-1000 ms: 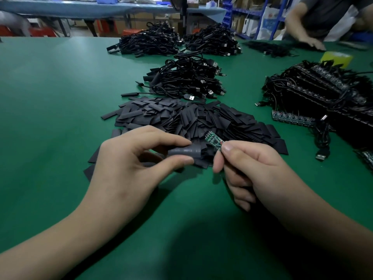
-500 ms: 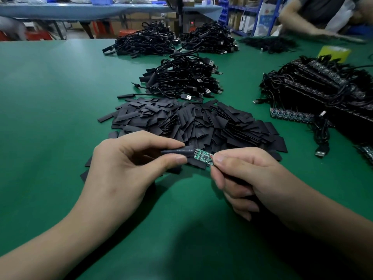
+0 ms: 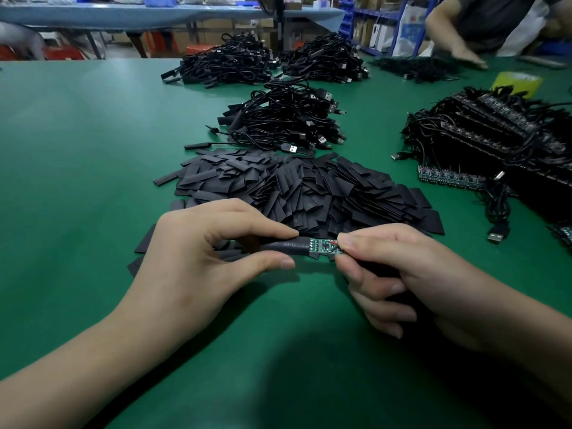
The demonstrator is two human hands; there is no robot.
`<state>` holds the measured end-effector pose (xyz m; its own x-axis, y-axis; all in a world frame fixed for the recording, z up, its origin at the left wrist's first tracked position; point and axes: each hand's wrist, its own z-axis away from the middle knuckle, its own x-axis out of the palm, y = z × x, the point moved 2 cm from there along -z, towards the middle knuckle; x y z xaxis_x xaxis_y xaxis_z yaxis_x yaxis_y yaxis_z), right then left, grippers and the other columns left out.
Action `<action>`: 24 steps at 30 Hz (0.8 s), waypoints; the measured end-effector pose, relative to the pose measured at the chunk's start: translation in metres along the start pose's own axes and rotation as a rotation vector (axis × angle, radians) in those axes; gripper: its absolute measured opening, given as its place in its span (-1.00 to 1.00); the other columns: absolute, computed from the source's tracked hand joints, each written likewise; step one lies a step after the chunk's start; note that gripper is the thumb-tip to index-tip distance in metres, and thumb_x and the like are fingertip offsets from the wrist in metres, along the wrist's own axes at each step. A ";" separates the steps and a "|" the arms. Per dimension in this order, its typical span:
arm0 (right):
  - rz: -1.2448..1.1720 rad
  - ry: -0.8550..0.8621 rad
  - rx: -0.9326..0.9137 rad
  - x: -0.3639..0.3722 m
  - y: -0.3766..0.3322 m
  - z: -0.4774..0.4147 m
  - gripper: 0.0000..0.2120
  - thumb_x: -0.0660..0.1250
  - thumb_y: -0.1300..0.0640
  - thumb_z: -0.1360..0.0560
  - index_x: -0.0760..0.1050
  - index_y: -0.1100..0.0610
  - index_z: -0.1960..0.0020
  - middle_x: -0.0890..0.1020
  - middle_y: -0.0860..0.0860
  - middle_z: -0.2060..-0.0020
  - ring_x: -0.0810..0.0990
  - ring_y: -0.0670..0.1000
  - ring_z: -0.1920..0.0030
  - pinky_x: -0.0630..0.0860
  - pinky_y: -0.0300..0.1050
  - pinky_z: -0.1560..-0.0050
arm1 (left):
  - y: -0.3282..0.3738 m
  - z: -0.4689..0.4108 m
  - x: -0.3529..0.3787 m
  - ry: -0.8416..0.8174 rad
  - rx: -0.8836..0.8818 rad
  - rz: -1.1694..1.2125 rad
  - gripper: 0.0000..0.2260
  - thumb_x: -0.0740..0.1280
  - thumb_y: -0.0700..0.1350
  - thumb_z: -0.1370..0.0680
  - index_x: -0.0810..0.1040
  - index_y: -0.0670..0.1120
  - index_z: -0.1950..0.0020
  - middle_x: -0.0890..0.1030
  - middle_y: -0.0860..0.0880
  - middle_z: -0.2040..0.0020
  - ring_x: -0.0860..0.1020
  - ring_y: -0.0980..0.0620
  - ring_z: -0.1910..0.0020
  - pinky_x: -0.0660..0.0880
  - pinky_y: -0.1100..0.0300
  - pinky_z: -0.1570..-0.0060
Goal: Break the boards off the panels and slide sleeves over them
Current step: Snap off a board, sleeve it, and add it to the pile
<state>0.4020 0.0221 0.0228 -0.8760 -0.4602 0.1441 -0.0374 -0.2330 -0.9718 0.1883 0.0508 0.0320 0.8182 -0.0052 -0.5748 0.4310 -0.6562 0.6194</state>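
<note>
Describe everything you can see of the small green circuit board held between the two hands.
The circuit board is a small, narrow green strip with a dark chip, tiny parts and a red wire at its right end. It lies roughly level above the green table. The right hand pinches its right end; its left end is entering a black sleeve pinched by the left hand.

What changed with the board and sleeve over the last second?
The board swung from tilted up to level, and its end has entered the sleeve; most of it still shows. The left hand kept pinching the sleeve and the right hand the board. The sleeve pile stayed put.
</note>
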 end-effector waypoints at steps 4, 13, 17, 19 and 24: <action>0.085 -0.004 -0.006 0.003 0.002 -0.002 -0.63 0.25 -0.01 -0.62 0.46 0.07 0.33 0.24 -0.04 0.55 0.21 -0.08 0.62 0.37 -0.24 0.56 | -0.002 0.002 0.001 0.004 -0.021 0.001 -0.81 0.52 0.08 -0.37 0.70 0.16 0.03 0.67 0.19 0.14 0.65 0.14 0.10 0.48 0.39 0.05; 0.224 -0.019 -0.024 0.007 0.001 -0.001 -0.65 0.18 -0.02 -0.60 0.45 0.02 0.34 0.28 -0.04 0.54 0.23 -0.05 0.60 0.38 -0.21 0.56 | -0.011 0.004 0.003 -0.050 -0.123 0.110 -0.79 0.49 0.17 -0.37 0.71 0.20 0.03 0.70 0.15 0.11 0.66 0.12 0.11 0.50 0.42 0.08; 0.252 -0.020 -0.026 0.007 0.001 0.001 -0.65 0.19 -0.04 -0.60 0.45 0.02 0.33 0.26 0.00 0.53 0.23 -0.05 0.59 0.38 -0.20 0.55 | -0.014 0.002 0.003 -0.078 -0.113 0.116 -0.79 0.47 0.17 -0.38 0.71 0.19 0.02 0.71 0.14 0.09 0.67 0.12 0.11 0.49 0.42 0.07; 0.258 -0.026 -0.023 0.006 0.001 0.001 -0.65 0.19 -0.04 -0.61 0.45 0.02 0.32 0.25 0.01 0.52 0.23 -0.05 0.59 0.37 -0.20 0.55 | -0.014 0.002 0.003 -0.081 -0.101 0.116 -0.79 0.47 0.17 -0.39 0.71 0.19 0.02 0.71 0.12 0.09 0.66 0.09 0.11 0.49 0.41 0.07; 0.243 -0.082 -0.011 0.006 0.000 0.002 -0.64 0.19 -0.03 -0.61 0.46 0.00 0.34 0.27 -0.02 0.54 0.25 -0.04 0.60 0.37 -0.19 0.54 | -0.008 0.000 0.001 -0.095 0.002 0.098 -0.81 0.53 0.09 -0.41 0.72 0.12 0.01 0.68 0.12 0.11 0.66 0.09 0.10 0.48 0.37 0.06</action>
<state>0.3975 0.0175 0.0243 -0.8181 -0.5695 -0.0799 0.1642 -0.0981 -0.9815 0.1853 0.0560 0.0261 0.8165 -0.1409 -0.5599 0.3497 -0.6509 0.6739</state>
